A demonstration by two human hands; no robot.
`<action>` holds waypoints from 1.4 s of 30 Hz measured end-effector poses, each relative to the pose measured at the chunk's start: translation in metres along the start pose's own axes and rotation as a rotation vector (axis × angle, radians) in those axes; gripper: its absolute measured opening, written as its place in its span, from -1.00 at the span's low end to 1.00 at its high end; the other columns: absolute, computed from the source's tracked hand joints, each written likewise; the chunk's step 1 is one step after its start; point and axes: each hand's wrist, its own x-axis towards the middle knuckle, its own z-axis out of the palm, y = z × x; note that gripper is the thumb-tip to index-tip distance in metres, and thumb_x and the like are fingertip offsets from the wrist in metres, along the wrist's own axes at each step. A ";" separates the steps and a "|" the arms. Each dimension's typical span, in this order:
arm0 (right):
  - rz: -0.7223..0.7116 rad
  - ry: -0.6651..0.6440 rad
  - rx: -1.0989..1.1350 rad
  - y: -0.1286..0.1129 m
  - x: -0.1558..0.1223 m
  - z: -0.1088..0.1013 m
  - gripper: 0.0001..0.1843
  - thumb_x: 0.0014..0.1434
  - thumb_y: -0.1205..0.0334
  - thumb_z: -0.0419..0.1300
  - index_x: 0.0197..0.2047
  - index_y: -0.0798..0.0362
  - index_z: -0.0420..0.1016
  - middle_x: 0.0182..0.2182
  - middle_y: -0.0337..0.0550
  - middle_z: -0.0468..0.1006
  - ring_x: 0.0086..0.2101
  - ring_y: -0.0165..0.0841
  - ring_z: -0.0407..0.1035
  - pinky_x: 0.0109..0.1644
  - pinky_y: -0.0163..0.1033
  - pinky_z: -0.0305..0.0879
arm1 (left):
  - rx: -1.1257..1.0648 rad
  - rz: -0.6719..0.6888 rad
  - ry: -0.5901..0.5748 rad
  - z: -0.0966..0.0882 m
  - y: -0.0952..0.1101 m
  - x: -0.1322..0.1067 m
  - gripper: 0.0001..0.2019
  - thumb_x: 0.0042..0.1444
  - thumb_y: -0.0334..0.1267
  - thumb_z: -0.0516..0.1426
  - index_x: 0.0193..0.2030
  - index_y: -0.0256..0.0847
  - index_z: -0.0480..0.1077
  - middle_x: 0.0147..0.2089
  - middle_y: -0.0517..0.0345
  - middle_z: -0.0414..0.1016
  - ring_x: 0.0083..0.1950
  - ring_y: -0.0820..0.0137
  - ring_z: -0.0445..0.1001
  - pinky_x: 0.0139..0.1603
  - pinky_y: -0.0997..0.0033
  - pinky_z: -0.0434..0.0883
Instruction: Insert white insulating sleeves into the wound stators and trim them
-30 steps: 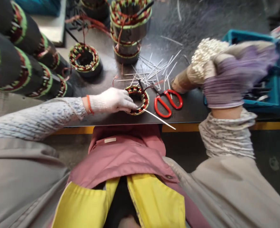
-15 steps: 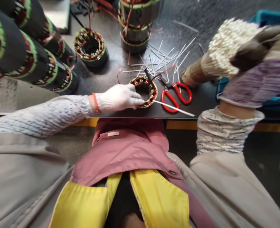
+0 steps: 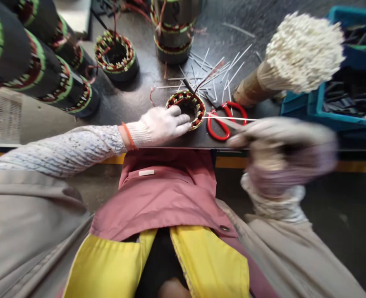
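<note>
My left hand (image 3: pixel 167 126), in a white knitted glove, is closed on the near left rim of a motor stator (image 3: pixel 200 118) with red windings and yellow-green edging. A thin white cord (image 3: pixel 229 118) sticks out from the stator's right side toward my right hand. My gloved right hand (image 3: pixel 272 136) is curled and smeared by motion at the table edge. Out of its fingers a blurred, pale, narrow thing points left over the red-handled scissors (image 3: pixel 218 134); I cannot make out what it is.
Loose white cords (image 3: pixel 215 78) lie behind the scissors. A thick bundle of white cords (image 3: pixel 303 54) stands to the right, beside blue bins (image 3: pixel 316 105). Another stator (image 3: pixel 133 68) sits at the back left. Stacked stators (image 3: pixel 61 78) fill the left side, with more stacked behind (image 3: pixel 173 51).
My right hand has come down and left from the cord bundle to beside the scissors. The cord at the stator now points straight right instead of slanting down. My left hand stays at the stator.
</note>
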 end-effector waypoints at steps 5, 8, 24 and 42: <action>-0.414 -0.373 -0.246 0.073 -0.057 -0.008 -0.92 0.30 0.27 0.23 -0.20 -0.11 0.54 -0.15 -0.15 0.70 -0.11 -0.24 0.62 -0.05 -0.02 0.64 | -0.161 -0.104 0.123 0.012 -0.006 0.012 -0.71 0.36 -0.21 0.06 0.10 -0.06 0.53 0.06 0.08 0.61 0.14 0.20 0.52 0.31 0.00 0.30; -0.404 -0.402 -0.267 0.089 -0.069 -0.015 -0.84 0.30 0.36 0.20 -0.12 -0.11 0.52 -0.07 -0.13 0.68 0.01 -0.22 0.58 0.06 0.02 0.60 | -0.248 -0.139 0.163 0.022 -0.014 0.016 -0.73 0.28 -0.13 0.17 0.06 -0.05 0.55 0.03 0.10 0.63 0.08 0.22 0.55 0.30 0.03 0.28; -0.299 -0.158 -0.271 0.122 -0.017 0.047 -0.89 0.27 0.15 0.24 -0.20 -0.06 0.58 -0.23 -0.16 0.70 -0.19 -0.33 0.60 -0.02 -0.16 0.59 | -0.540 -0.304 0.419 0.038 -0.005 0.011 -0.49 0.25 -0.20 0.20 0.31 -0.25 0.32 -0.01 0.00 0.67 0.15 0.20 0.57 0.45 -0.08 0.21; -0.234 -0.220 -0.522 0.090 -0.002 0.052 -0.87 0.17 0.22 0.29 -0.39 0.04 0.49 -0.43 -0.23 0.53 -0.40 -0.41 0.40 -0.23 -0.25 0.40 | -0.304 -0.046 0.685 0.071 -0.009 0.018 -0.76 0.41 -0.15 0.06 -0.05 -0.01 0.57 -0.15 0.25 0.71 -0.09 0.45 0.65 0.28 0.11 0.32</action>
